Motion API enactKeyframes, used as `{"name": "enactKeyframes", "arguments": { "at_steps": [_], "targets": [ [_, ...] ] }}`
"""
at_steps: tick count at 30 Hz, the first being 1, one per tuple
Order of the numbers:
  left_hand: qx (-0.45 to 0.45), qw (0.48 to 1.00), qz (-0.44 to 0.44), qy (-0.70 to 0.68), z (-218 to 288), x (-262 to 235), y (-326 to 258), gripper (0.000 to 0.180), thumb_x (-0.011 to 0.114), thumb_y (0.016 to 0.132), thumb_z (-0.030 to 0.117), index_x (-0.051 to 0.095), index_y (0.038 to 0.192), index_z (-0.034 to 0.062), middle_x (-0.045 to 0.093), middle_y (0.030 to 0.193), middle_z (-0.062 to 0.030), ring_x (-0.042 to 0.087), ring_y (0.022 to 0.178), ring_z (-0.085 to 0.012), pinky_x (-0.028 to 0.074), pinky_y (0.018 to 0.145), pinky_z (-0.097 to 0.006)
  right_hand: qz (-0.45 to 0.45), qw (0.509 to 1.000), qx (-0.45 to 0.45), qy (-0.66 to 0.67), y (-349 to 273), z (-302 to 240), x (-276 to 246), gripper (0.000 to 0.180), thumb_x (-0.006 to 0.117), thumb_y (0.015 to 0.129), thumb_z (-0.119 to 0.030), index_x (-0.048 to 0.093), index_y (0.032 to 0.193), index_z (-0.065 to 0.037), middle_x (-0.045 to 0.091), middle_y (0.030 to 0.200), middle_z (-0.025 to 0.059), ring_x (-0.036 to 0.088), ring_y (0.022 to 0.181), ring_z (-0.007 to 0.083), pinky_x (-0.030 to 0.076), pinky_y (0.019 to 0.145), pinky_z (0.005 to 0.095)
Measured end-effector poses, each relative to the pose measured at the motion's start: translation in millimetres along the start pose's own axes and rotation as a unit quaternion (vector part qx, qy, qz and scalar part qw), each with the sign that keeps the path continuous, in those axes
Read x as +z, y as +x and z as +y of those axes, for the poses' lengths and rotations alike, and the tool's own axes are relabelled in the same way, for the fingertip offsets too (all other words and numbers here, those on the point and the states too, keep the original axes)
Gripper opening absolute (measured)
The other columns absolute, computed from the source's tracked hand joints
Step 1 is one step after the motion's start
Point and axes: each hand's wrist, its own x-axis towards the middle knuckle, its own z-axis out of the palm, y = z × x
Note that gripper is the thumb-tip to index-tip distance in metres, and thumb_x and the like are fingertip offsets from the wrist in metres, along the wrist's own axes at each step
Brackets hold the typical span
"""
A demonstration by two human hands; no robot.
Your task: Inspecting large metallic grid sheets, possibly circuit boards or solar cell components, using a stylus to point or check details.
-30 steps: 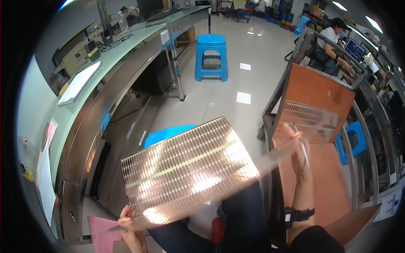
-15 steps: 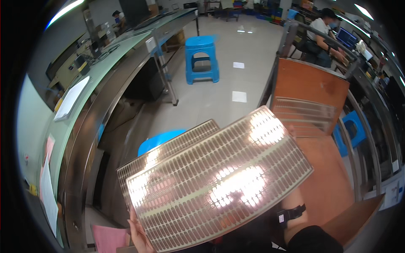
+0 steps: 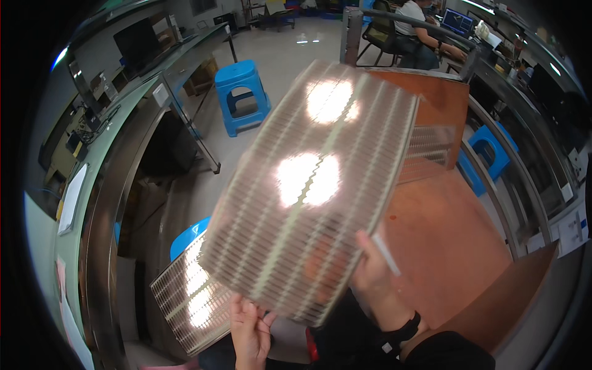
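Head view: pinching the lower edge of a thin rectangular panel (image 3: 311,192) between fingers and thumb of the left hand (image 3: 250,327); touching its right edge with the right hand (image 3: 372,271), along with a slim white tool (image 3: 388,254), too blurred to tell whether gripping. Held aslant, between a second panel (image 3: 192,297) at lower left and an orange-brown board (image 3: 447,216) at right. Apparently at the step of handling one panel; calling next, probably, for even two-handed support against flexing. Shiny, coppery, ribbed-looking with rows of narrow marks, pale down the middle.
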Motion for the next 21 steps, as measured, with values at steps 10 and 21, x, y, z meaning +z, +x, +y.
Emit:
{"name": "enactKeyframes", "arguments": {
  "at_steps": [10,21],
  "targets": [
    [-0.026,0.917,0.248,0.312,41.1,-35.3,-23.1,0.022,0.05,0.092,0.013,0.052,0.111,0.0034,0.061,0.101,-0.0105,0.061,0.086,-0.0176,0.051,0.074,-0.028,0.192,0.905,-0.355,-0.133,57.5,-139.5,-159.3,0.046,0.043,0.09,-0.003,0.032,0.134,-0.005,0.048,0.123,0.01,0.05,0.109,0.0194,0.045,0.091,0.0336],
    [0.017,0.871,0.354,0.34,85.5,-81.8,-61.6,0.023,0.052,0.091,0.016,0.053,0.112,0.0067,0.06,0.099,-0.005,0.061,0.083,-0.013,0.05,0.072,-0.024,0.348,0.866,-0.235,-0.273,144.4,-110.0,-223.0,0.048,0.044,0.091,-0.008,0.029,0.137,-0.013,0.048,0.122,0.009,0.054,0.101,0.0201,0.052,0.074,0.0347]
  ]
}}
